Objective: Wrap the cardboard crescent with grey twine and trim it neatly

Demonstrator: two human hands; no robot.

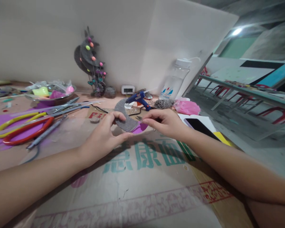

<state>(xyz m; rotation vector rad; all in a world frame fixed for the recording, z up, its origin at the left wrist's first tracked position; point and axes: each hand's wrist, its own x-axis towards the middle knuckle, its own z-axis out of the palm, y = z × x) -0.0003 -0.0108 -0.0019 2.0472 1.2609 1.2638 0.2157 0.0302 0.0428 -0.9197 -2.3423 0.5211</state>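
Landmark: I am taking the blue glue gun (pixel 138 99) on the worktop as reference.
Crescent: The grey crescent (pixel 124 122) is being held up nearer to me than the glue gun, its upper tip overlapping the gun's left end in view; its lower end is showing purple.
Left hand: The left hand (pixel 106 128) is gripping the crescent's lower-left edge, fingers curling over it, thumb extending below.
Right hand: The right hand (pixel 167 123) is pinching thumb and forefinger together at the purple end; I cannot tell what lies between them.
Right of glue gun: A coil of grey yarn (pixel 163 104) is lying just beside; a clear bottle (pixel 174 79) is standing beyond it.
Left of glue gun: Red-handled scissors (pixel 50 122) are lying well apart.
Behind glue gun: A digital clock (pixel 128 89) is standing near.
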